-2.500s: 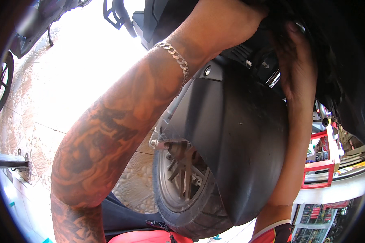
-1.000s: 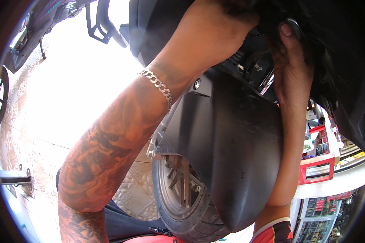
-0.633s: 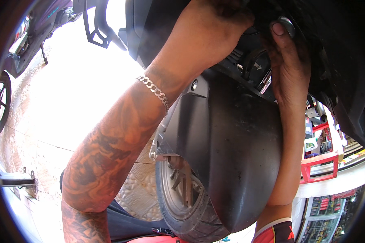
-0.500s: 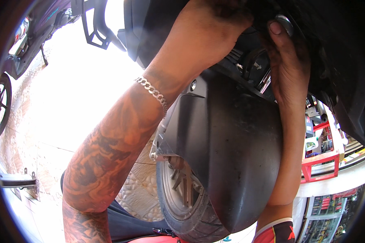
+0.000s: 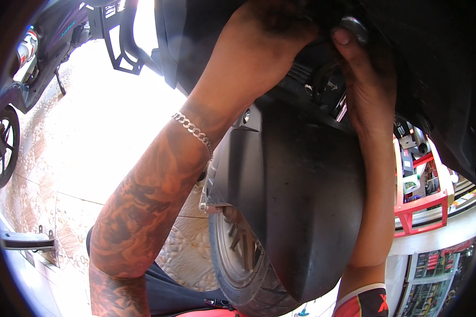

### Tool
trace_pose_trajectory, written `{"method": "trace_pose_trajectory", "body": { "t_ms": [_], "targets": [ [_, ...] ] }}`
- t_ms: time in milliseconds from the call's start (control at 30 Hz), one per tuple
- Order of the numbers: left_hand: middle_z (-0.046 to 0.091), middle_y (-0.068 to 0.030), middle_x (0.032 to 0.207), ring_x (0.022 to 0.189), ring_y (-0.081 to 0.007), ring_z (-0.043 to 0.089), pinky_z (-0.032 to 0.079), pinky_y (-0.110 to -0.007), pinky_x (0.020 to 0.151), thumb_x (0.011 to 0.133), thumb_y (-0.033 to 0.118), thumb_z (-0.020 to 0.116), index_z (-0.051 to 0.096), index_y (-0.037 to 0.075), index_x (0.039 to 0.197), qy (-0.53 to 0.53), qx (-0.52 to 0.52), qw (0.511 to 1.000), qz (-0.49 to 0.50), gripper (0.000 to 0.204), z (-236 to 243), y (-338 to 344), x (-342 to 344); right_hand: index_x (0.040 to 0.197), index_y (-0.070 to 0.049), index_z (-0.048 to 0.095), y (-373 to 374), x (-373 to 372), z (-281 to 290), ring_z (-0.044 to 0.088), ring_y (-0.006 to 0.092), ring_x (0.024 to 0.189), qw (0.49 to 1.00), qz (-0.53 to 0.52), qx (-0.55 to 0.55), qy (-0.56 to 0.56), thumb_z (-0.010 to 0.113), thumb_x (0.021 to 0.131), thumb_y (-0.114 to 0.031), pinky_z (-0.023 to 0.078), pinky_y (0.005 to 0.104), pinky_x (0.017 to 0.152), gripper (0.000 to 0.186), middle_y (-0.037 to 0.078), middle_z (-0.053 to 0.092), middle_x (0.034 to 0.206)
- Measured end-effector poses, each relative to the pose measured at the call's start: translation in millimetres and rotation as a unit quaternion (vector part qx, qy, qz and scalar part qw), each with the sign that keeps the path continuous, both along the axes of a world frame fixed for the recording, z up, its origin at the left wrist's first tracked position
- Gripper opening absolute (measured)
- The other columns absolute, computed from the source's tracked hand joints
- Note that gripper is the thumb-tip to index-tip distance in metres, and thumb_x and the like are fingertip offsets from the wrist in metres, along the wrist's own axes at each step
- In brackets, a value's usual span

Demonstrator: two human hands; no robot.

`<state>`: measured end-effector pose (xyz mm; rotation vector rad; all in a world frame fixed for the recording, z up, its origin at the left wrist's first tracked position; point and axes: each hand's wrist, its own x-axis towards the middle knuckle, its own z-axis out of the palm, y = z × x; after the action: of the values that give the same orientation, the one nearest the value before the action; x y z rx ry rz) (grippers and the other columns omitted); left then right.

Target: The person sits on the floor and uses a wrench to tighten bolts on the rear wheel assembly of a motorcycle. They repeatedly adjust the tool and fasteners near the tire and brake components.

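Both my hands reach up under the dark rear bodywork of a motor scooter, above its black rear mudguard (image 5: 312, 185). My left hand (image 5: 272, 34), with a chain bracelet (image 5: 194, 128) at the wrist, is curled closed; its fingers fade into deep shadow at the top edge, and what they hold is hidden. Just to its right, my right hand (image 5: 367, 71) has its thumb pressed on a shiny rounded metal piece (image 5: 354, 29). The other fingers of that hand are behind it in the dark. The palms of both hands look smudged with black.
Below the mudguard stands the rear wheel (image 5: 240, 264). Another motorcycle's wheel (image 5: 5, 145) is at the far left, over a patterned tile floor (image 5: 188, 240). A red metal frame (image 5: 420, 211) holding parts and a glass display case (image 5: 431, 280) stand on the right.
The view has shifted slightly. Both hands sit a little further left in the picture, still close together under the bodywork, and the right thumb stays on the metal piece.
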<state>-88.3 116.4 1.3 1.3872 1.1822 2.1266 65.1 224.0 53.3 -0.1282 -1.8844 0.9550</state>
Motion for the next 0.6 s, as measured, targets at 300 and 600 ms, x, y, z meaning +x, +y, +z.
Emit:
{"method": "trace_pose_trajectory", "body": {
  "t_ms": [300, 600],
  "targets": [
    [0.072, -0.0131, 0.104, 0.097, -0.0196, 0.068, 0.052, -0.032, 0.087, 0.099, 0.018, 0.066, 0.063, -0.006, 0.119, 0.057, 0.071, 0.995, 0.037, 0.032, 10, -6, 12, 0.116, 0.000, 0.068, -9, -6, 4, 0.065, 0.0148, 0.104, 1.000, -0.012, -0.001, -0.008, 0.081, 0.090, -0.019, 0.049, 0.0307, 0.095, 0.035, 0.006, 0.069, 0.110],
    [0.071, -0.0110, 0.104, 0.095, -0.0179, 0.067, 0.052, -0.031, 0.086, 0.098, 0.020, 0.068, 0.063, -0.005, 0.120, -0.013, -0.016, 1.000, -0.007, 0.034, 11, -5, 4, 0.114, 0.001, 0.072, -48, -7, -1, 0.065, 0.0200, 0.101, 0.990, -0.131, -0.045, -0.011, 0.080, 0.088, -0.026, 0.049, 0.0333, 0.092, 0.038, 0.009, 0.071, 0.109]
  ]
}}
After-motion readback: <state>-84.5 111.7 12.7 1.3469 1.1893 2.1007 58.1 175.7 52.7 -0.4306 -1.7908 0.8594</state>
